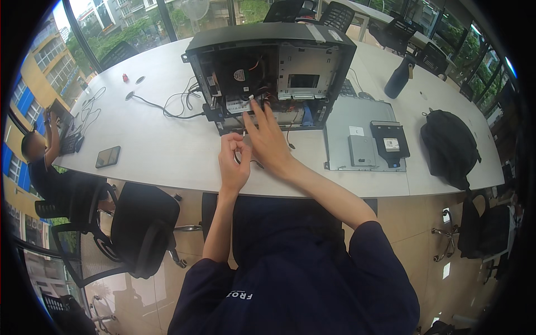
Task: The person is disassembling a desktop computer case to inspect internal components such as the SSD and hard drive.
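A black desktop computer case (268,34) stands on the table with its open side toward me, showing a fan, a metal bracket and loose wires. My right hand (271,139) reaches into its lower middle, fingers stretched out near a white-labelled part (238,105); whether the fingertips touch it I cannot tell. Just in front of the case's lower edge, my left hand (234,164) is closed in a pinch on what looks like a thin dark cable (255,163), which curves out beside the fingers. Its held end is mostly hidden.
Right of the case lies a grey metal side panel (340,153), bearing a silver box-shaped part (362,151) and a black drive-like part (389,139). Beyond are a dark bottle (397,79) and a black bag (449,142). A phone (108,157) lies left; a person (47,167) sits at far left.
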Tool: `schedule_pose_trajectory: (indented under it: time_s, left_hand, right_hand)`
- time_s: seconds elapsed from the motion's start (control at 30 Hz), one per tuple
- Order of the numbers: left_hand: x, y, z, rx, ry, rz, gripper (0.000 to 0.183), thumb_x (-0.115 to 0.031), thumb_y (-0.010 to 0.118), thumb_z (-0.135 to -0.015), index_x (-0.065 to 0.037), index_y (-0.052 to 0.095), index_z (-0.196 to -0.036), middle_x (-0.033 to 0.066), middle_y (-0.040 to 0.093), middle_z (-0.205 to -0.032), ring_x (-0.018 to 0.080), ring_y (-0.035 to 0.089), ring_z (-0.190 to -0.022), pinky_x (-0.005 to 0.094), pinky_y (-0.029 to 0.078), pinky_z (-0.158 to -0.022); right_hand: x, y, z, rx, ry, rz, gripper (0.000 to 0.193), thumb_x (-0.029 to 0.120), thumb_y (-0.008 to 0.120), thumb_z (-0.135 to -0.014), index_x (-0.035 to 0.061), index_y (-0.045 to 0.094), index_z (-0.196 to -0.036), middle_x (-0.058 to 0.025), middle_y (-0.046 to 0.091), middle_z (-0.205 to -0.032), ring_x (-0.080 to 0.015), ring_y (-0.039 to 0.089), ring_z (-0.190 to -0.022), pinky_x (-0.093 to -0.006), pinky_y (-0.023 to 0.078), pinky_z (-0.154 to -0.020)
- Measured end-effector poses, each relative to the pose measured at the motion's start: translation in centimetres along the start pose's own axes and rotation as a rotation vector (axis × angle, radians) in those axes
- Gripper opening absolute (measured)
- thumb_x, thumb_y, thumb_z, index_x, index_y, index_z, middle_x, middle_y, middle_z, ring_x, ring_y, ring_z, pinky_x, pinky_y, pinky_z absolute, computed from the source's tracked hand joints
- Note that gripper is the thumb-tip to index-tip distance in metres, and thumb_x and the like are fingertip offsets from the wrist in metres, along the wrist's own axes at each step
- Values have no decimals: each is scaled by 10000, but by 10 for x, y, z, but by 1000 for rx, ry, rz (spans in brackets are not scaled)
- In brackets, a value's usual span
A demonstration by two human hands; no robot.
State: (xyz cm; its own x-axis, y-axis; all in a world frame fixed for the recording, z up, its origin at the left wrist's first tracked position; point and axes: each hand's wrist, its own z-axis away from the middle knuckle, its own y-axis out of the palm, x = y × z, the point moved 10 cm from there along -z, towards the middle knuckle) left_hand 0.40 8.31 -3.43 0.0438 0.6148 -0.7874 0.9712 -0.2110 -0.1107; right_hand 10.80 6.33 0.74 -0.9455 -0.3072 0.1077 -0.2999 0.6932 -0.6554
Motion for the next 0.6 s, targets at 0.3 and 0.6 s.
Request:
schedule_pose_trajectory:
  time_s: [0.3,0.6]
  left_hand:
    - [6,0,1,-6,-32,50,185,24,554,-953,9,478,-1122,-1,542,-799,67,504,-761,214,421,-744]
    - [0,-2,0,-24,-10,36,175,34,553,-944,2,479,-1099,-12,529,-795,55,467,-736,206,389,-713]
  right_hand:
    - [6,3,-4,29,-5,-206,699,11,706,-732,-9,490,-1395,-247,428,-1484,-557,330,-1387,-534,402,-1096]
    - [-16,-16,-1,-57,142,-341,660,-139,552,-709,-58,481,-1360,-263,488,-1393,-459,430,-1329,-485,387,-1103]
